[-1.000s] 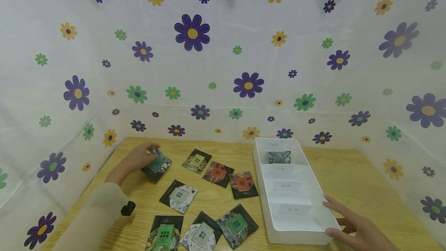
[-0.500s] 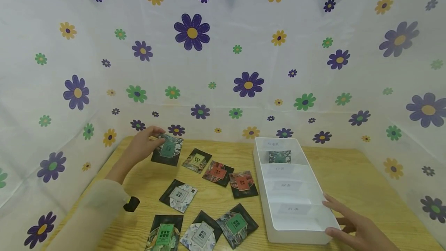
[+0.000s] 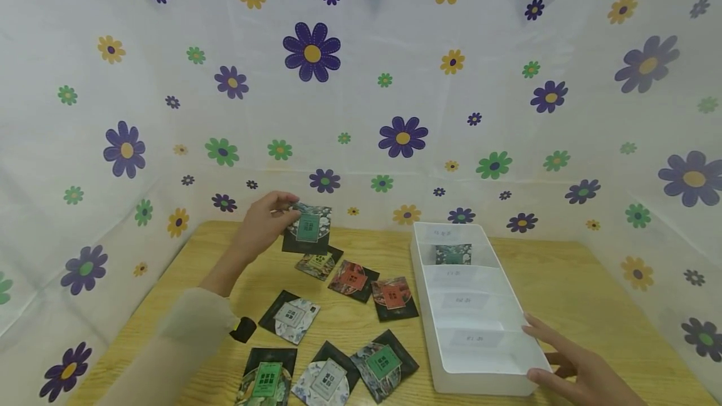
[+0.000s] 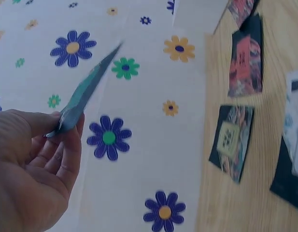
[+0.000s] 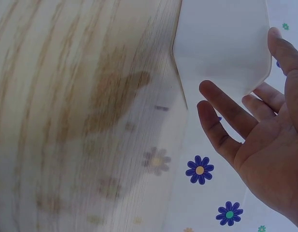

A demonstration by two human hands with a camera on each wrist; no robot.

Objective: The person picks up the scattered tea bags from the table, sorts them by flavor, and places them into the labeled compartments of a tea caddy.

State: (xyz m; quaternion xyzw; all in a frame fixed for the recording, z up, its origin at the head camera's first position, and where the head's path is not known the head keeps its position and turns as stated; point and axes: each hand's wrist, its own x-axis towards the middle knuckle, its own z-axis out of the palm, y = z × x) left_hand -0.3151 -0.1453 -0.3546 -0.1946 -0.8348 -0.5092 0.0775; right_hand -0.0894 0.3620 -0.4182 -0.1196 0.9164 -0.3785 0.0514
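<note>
My left hand (image 3: 261,225) pinches a dark packet with a green label and floral print (image 3: 307,234) by its top corner, thumb against fingers. The packet hangs over the table's back edge, partly covering a yellow-labelled packet (image 3: 316,264). Edge-on, the held packet (image 4: 86,94) appears thin in the left wrist view. My right hand (image 3: 583,368) rests at the near right corner of a white divided box (image 3: 479,383), its fingers loosely extended. The right wrist view shows that hand (image 5: 269,150) beside the box's wall (image 5: 221,38). A similar green-labelled packet (image 3: 453,255) lies in a rear compartment.
Two red-labelled packets (image 3: 393,298) lie left of the box. Nearer are grey-labelled packets (image 3: 289,316) and green-labelled packets (image 3: 383,363) on the wooden table (image 3: 564,293). A flower-patterned white curtain (image 3: 361,105) encloses the back and sides.
My left hand has lifted the green-labelled packet off the table's left side and carried it up and rightward. The right hand and the box have stayed in place.
</note>
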